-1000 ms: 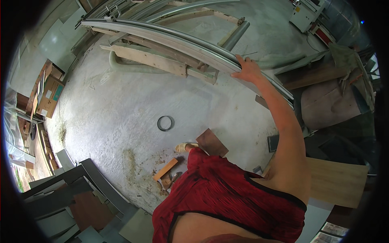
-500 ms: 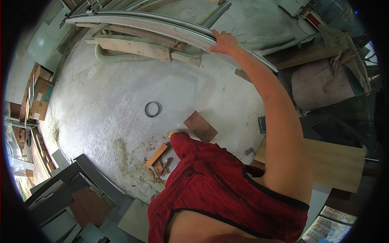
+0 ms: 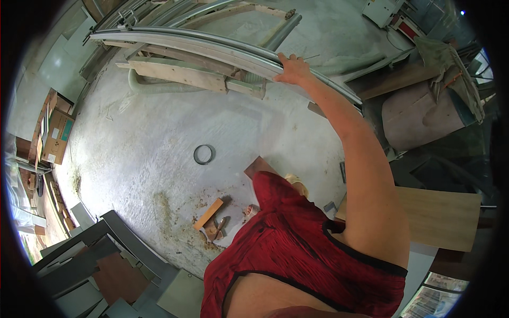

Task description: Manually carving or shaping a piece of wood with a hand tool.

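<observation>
- Scraps near my feet: a small wood offcut (image 3: 208, 213) and a metal ring (image 3: 203, 154) on the dusty concrete floor (image 3: 132, 153).
- Right hand (image 3: 293, 69), arm at full reach, grip clasped over the long curved metal rail (image 3: 212, 46) (it rests on timber, not lifted yet).
- Left hand out of sight.
- Beyond: cardboard boxes (image 3: 53, 132), boards, a cluttered workshop.

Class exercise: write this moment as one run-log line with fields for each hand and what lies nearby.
right hand: gripping long grey metal rail | left hand: out of view | nearby: ring and wood scraps on concrete floor
</observation>
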### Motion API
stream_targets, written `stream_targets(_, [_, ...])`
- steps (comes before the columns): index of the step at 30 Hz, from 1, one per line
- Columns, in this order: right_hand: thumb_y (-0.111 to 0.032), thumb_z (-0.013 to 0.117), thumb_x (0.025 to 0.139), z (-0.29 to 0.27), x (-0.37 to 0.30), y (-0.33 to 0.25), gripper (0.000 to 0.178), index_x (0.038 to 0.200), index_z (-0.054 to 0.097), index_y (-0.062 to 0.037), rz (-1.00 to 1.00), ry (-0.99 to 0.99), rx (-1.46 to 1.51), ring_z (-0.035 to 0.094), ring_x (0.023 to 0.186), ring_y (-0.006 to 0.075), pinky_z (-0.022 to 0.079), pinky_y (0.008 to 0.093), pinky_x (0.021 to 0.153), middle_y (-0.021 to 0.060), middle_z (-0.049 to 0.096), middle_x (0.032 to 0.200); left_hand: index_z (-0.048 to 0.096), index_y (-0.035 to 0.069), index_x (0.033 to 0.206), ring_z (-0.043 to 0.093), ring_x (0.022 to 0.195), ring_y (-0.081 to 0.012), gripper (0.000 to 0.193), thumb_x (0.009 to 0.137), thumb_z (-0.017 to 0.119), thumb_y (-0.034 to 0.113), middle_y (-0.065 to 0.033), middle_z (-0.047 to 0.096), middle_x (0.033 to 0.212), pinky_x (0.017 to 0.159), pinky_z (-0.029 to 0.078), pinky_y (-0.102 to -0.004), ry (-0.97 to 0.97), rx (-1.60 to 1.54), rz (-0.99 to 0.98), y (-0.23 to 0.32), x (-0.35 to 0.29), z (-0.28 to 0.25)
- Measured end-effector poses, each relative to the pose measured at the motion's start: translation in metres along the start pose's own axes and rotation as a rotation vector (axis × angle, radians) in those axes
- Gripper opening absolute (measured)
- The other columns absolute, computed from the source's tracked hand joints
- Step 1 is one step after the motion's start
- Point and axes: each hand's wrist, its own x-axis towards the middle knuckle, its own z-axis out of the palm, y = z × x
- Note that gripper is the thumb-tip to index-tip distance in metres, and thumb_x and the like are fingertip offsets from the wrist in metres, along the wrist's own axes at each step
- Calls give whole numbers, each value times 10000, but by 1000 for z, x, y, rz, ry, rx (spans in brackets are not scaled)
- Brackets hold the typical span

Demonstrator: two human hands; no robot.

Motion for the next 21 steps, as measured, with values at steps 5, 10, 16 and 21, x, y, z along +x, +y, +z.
stream_targets(5, [-542, 748, 709, 2, -1, 3, 930, 1463, 323, -202, -11, 37, -11, 494, 1201, 421, 440, 587, 940, 192, 497, 1307, 560, 25, 1222, 618, 981, -298, 565, 761, 738, 299, -207, 601, 1139, 834, 477, -393, -7, -33, 21, 32, 24, -12])
stream_targets(10, [-523, 736, 739, -3, -2, 0, 904, 1451, 311, -163, -31, 25, -40, 483, 1206, 436, 462, 579, 911, 200, 489, 1304, 565, 5, 1213, 617, 972, -286, 555, 773, 734, 298, -203, 623, 1065, 830, 473, -383, 57, -161, 89, 72, 59, -15])
stream_targets(16, [-552, 725, 733, -5, 4, 3, 947, 1444, 301, -93, -97, -32, -25, 504, 1178, 417, 479, 549, 902, 220, 487, 1281, 510, -2, 1324, 574, 1157, -313, 618, 803, 717, 259, -224, 586, 1252, 944, 457, -384, 252, -184, 561, 316, 67, -54])
stream_targets(21, [-647, 689, 722, -24, 5, 23, 1066, 1440, 251, 6, -199, -171, -13, 470, 1219, 450, 467, 589, 901, 255, 441, 1341, 403, 48, 1429, 475, 1276, -331, 711, 840, 709, 301, -246, 459, 1391, 996, 426, -395, 139, -251, 1071, 559, 16, -54])
